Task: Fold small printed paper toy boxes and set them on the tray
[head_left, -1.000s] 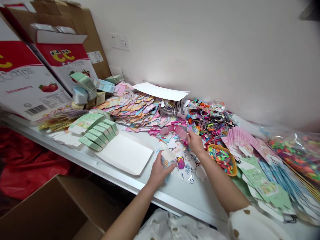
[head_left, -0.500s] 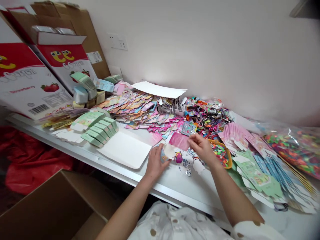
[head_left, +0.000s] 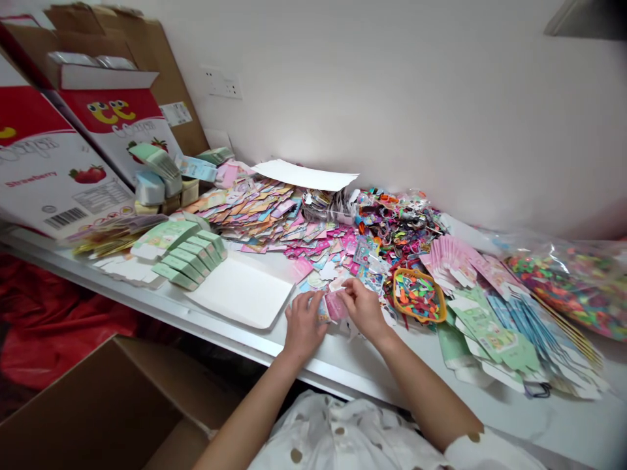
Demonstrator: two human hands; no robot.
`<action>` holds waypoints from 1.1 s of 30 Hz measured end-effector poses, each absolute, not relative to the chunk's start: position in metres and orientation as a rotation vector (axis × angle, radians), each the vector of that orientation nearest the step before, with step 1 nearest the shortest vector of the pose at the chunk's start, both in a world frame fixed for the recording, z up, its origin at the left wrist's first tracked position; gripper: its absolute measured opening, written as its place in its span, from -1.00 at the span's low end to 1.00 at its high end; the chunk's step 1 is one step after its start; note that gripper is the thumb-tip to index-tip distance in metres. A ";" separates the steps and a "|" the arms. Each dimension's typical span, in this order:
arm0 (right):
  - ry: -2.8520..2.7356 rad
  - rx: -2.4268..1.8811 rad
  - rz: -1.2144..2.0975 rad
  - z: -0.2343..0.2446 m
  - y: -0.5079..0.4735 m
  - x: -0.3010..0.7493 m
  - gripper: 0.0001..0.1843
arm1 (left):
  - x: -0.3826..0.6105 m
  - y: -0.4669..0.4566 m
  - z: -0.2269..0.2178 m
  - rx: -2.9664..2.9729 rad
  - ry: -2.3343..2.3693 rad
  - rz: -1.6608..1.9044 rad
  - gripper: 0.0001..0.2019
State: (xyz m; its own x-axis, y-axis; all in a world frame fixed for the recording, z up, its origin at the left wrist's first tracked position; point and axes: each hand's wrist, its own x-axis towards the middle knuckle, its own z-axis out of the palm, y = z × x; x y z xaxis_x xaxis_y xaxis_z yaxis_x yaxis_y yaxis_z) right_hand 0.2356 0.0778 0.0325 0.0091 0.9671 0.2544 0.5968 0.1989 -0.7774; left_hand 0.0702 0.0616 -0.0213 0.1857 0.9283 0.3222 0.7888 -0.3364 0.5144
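- The flat white tray [head_left: 240, 294] lay just beside the left hand [head_left: 304, 326], low enough to pass over.
- The orange basket [head_left: 418, 296] stood near the right hand [head_left: 365, 310], blocking its right side.
- Heaped paper cutouts [head_left: 318, 245] obstructed the way behind both hands.

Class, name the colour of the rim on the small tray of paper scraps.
Orange, as the head view shows on the tray.

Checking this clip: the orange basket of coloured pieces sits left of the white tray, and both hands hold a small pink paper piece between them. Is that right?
No: the orange basket sits right of the white tray, not left, as the head view shows. The left hand and right hand do hold the small pink paper piece between them.
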 end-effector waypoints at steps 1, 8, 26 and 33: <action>-1.634 -1.486 0.600 0.031 0.078 0.235 -0.83 | 0.069 0.062 -0.023 2.193 1.639 0.888 -0.36; -1.823 -1.357 0.433 0.020 0.069 0.220 -0.76 | 0.071 0.059 -0.026 2.188 1.554 0.925 -0.35; -1.801 -2.219 0.029 -0.005 0.112 0.295 -0.61 | 0.065 0.062 -0.029 2.055 1.543 0.974 -0.33; -1.690 -1.867 0.328 0.006 0.110 0.310 -0.75 | 0.066 0.063 -0.026 1.994 1.457 0.928 -0.31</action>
State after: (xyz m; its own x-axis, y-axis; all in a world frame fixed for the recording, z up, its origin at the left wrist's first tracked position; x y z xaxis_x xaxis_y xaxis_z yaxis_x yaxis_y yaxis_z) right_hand 0.3100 0.1095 0.0063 0.1617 0.9656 0.2037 0.8191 -0.0162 -0.5734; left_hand 0.0656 0.0628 -0.0259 0.1955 0.9528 0.2323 0.6137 -0.3036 0.7288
